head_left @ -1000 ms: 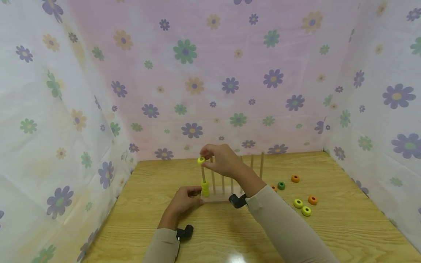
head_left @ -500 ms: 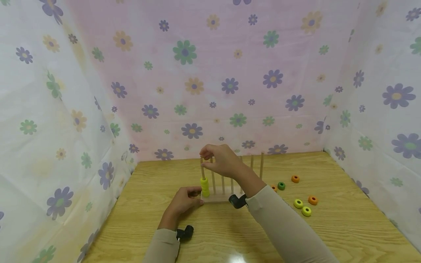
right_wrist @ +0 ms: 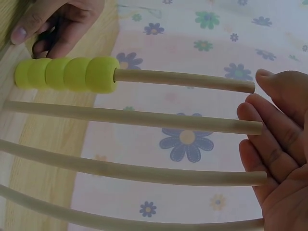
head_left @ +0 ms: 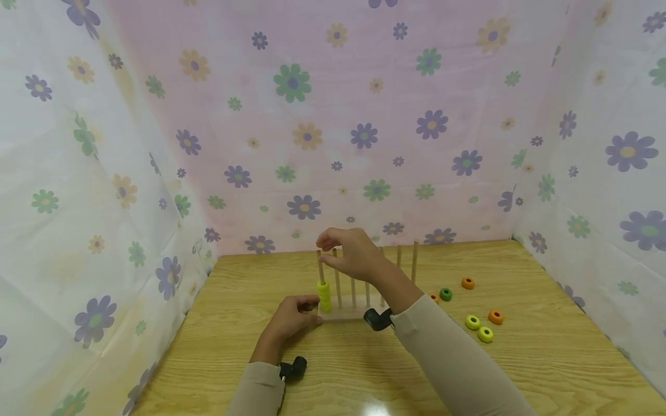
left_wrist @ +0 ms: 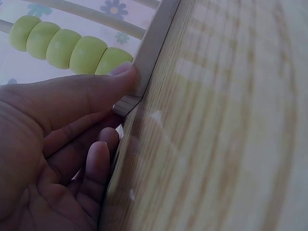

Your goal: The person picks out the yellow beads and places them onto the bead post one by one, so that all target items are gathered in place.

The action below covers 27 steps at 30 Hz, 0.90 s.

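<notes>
A wooden peg stand (head_left: pixel 346 312) with several upright pegs stands on the table. Several yellow beads (right_wrist: pixel 66 74) are stacked on its leftmost peg, filling the lower part and leaving the upper part bare. My left hand (head_left: pixel 291 316) pinches the left end of the base, thumb in front and fingers behind, as the left wrist view shows beside the bead stack (left_wrist: pixel 65 48). At the top of the pegs, my right hand (head_left: pixel 355 254) hovers with loosely bent fingers and holds nothing. Its thumb (right_wrist: pixel 284 86) is close to the tip of the beaded peg.
On the table right of the stand lie loose beads: a green bead (head_left: pixel 446 294), an orange bead (head_left: pixel 467 283), another orange bead (head_left: pixel 496 316) and two yellow beads (head_left: pixel 473 322). One more orange bead is partly hidden by the right sleeve (head_left: pixel 452 352). Flowered cloth (head_left: pixel 338 173) surrounds the table.
The yellow bead that my right hand held at the tip of the left peg has dropped onto the stack. The right fingers have let it go; the left hand keeps its grip.
</notes>
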Tool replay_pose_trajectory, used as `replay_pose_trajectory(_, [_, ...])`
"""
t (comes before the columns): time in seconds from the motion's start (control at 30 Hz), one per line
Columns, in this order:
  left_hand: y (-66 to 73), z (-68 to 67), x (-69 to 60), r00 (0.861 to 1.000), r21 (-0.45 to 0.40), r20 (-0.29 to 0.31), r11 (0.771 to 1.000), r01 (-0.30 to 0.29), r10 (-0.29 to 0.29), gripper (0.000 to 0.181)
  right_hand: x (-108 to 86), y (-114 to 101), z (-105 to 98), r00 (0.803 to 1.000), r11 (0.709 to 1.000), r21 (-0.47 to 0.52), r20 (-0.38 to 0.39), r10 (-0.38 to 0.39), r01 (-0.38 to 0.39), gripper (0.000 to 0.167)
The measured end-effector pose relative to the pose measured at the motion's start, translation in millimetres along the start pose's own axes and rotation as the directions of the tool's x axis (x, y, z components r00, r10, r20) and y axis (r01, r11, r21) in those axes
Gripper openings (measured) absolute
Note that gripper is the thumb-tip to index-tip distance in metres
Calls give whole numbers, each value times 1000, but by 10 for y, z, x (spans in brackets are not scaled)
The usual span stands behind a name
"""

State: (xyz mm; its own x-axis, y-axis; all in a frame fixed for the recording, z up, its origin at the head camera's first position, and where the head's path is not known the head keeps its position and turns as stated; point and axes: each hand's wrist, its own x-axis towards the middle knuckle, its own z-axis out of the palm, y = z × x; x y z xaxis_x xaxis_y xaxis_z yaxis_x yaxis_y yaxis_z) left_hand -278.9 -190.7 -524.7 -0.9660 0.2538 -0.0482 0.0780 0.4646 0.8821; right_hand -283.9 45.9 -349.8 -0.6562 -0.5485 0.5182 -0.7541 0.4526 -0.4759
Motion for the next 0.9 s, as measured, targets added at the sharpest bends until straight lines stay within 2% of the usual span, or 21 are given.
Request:
replay_pose_trajectory(0.37, [24,-6,-5,1000,17,-3,1000,-6,6,50,-62,25,-22,992,994,-42,-66,-108,105,20])
replay_pose_trajectory(0.53, [18,1,-3,1000,16,-4,1000,-4,5,49,-135,42,-46,985,989,-82,-109,-134,125,20])
replay_pose_trajectory(0.9, [17,14,-12,1000,10,-6,1000,0,0,51,-404,91,-137,950,972,-113,-218,-225,204,19])
